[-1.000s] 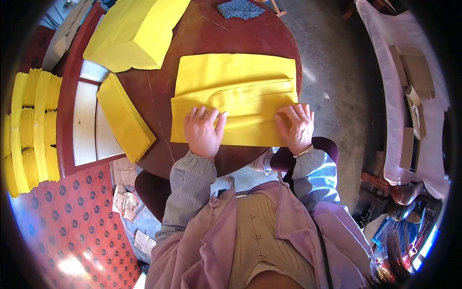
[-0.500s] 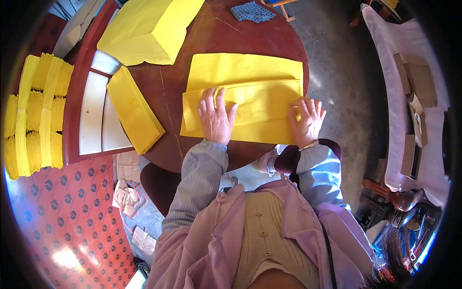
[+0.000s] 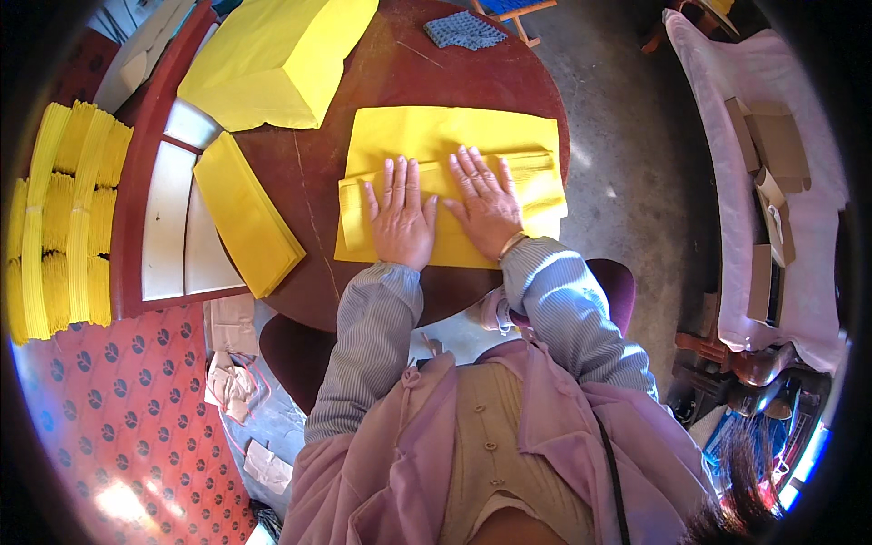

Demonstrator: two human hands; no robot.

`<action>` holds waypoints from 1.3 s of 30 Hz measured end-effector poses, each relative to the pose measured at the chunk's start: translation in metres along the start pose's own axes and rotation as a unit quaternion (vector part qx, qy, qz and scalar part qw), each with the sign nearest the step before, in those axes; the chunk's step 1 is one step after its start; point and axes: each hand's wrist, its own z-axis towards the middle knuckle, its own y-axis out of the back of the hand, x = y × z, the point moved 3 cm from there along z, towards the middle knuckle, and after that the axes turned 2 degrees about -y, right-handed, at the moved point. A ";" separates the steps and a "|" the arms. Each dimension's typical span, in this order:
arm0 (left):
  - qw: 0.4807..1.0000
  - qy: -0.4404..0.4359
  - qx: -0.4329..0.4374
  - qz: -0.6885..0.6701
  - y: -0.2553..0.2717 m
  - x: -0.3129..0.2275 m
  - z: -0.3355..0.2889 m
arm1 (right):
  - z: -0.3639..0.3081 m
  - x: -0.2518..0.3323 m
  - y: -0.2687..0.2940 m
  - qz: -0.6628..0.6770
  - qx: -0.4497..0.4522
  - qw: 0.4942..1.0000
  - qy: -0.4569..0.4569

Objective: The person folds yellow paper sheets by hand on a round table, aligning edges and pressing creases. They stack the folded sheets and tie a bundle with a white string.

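A stack of yellow paper sheets [image 3: 454, 132] lies near the front edge of the dark red round table [image 3: 436, 82]. Across the stack runs a folded yellow strip [image 3: 538, 173], several layers thick at its right end. My left hand [image 3: 400, 218] rests flat on the strip's left part, fingers spread and pointing away from me. Beside it, my right hand [image 3: 486, 200] presses flat on the strip nearer the middle, fingers also stretched out. Neither hand grips anything. Paper beneath both palms is hidden.
Left of the stack lies a folded yellow paper bundle [image 3: 247, 213]. Behind it sits a large yellow paper block [image 3: 282, 68]. A blue knitted cloth [image 3: 463, 30] is at the far edge. Banded yellow bundles [image 3: 68, 218] stand far left; open cardboard boxes [image 3: 772, 150] lie on the right.
My right hand has moved left from the paper's right edge onto the strip and flattened out. My left hand stays on the strip. The whole view has shifted slightly.
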 end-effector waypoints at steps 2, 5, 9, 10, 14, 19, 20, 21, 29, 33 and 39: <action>1.000 0.005 -0.003 0.005 0.003 0.005 -0.002 | -0.005 -0.019 0.009 -0.026 -0.008 1.000 -0.013; 0.999 0.018 -0.017 0.019 0.013 0.022 -0.005 | -0.011 -0.058 0.025 -0.067 0.014 0.996 -0.054; 0.999 0.031 -0.020 0.026 0.021 0.044 -0.010 | -0.016 -0.089 0.032 -0.089 0.036 0.993 -0.068; 0.999 0.034 -0.017 0.014 0.021 0.046 -0.010 | -0.017 -0.092 0.031 -0.090 0.046 0.992 -0.073; 0.999 0.039 0.000 0.027 0.020 0.046 -0.012 | -0.018 -0.089 0.029 -0.087 0.039 0.993 -0.066; 0.998 0.049 0.023 0.020 0.028 0.044 -0.009 | -0.010 -0.095 0.040 -0.079 0.054 0.995 -0.039; 0.999 0.040 -0.025 0.013 0.035 0.043 -0.010 | -0.005 -0.102 0.048 -0.045 0.050 0.998 -0.018; 0.998 0.046 -0.047 0.008 0.041 0.043 -0.012 | 0.002 -0.110 0.053 -0.024 0.071 0.997 -0.022; 0.642 0.342 0.018 -0.686 0.046 0.009 -0.100 | 0.078 -0.146 0.063 0.049 0.264 0.963 0.014; 0.756 0.086 0.150 -0.632 0.037 -0.028 -0.097 | 0.095 -0.143 0.077 0.147 0.378 0.914 0.027; 0.315 0.376 0.085 -0.867 0.008 -0.076 -0.095 | 0.030 -0.135 0.103 0.372 0.464 0.802 -0.057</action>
